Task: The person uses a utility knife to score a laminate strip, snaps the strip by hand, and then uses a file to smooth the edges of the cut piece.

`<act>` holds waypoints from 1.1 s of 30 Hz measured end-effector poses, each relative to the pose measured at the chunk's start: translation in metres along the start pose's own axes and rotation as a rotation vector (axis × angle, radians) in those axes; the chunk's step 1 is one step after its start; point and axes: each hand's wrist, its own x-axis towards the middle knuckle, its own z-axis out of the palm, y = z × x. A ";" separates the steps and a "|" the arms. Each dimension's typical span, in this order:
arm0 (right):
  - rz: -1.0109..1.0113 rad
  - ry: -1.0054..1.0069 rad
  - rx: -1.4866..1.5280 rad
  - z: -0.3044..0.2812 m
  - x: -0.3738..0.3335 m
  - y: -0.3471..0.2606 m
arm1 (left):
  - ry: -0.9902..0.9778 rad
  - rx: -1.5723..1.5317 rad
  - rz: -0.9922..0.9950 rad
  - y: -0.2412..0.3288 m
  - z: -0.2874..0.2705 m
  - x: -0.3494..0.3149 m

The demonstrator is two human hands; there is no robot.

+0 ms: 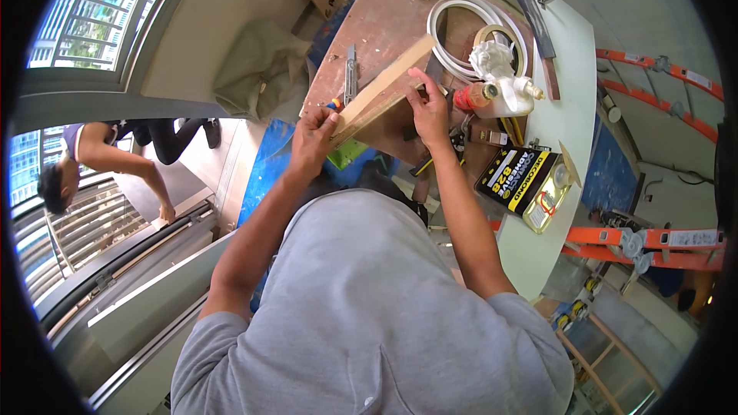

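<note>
A long pale wooden strip (388, 83) slants over the work table (327, 77), its far end up and to the right. My left hand (311, 138) is closed around the near end of the strip. Beside the strip's right edge is my right hand (431, 115), index finger stretched out and thumb apart from it; whether its fingertips touch the wood I cannot tell. A grey utility knife (350, 75) lies on the table just left of the strip. Close to my left hand is a tool with an orange and blue handle (334, 104), partly covered by that hand.
Right of the strip are a white coil (440, 52), a tape roll (520, 44), a white bottle (511, 98), a red container (470, 97) and a yellow-black tin (547, 204). Orange ladders (676, 69) stand at right. Another person (115, 146) bends at far left.
</note>
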 end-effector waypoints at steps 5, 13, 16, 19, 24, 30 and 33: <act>0.139 0.038 0.145 -0.002 0.002 0.017 | 0.003 0.061 -0.060 0.005 -0.017 -0.011; 0.198 0.083 0.429 0.002 0.003 0.018 | -0.011 -0.039 -0.054 -0.011 -0.021 -0.030; 0.168 0.078 0.441 0.003 0.004 0.022 | 0.010 -0.018 -0.072 -0.008 -0.019 -0.030; 0.127 0.072 0.427 0.006 0.005 0.022 | -0.012 -0.014 -0.103 -0.008 -0.024 -0.027; 0.169 0.073 0.531 0.013 -0.002 0.023 | -0.005 0.054 -0.119 -0.008 -0.026 -0.029; 0.035 0.140 0.430 0.020 0.000 0.012 | -0.016 0.061 -0.140 -0.006 -0.026 -0.027; 0.052 0.148 0.383 0.019 0.000 0.012 | -0.036 0.053 -0.141 -0.008 -0.030 -0.024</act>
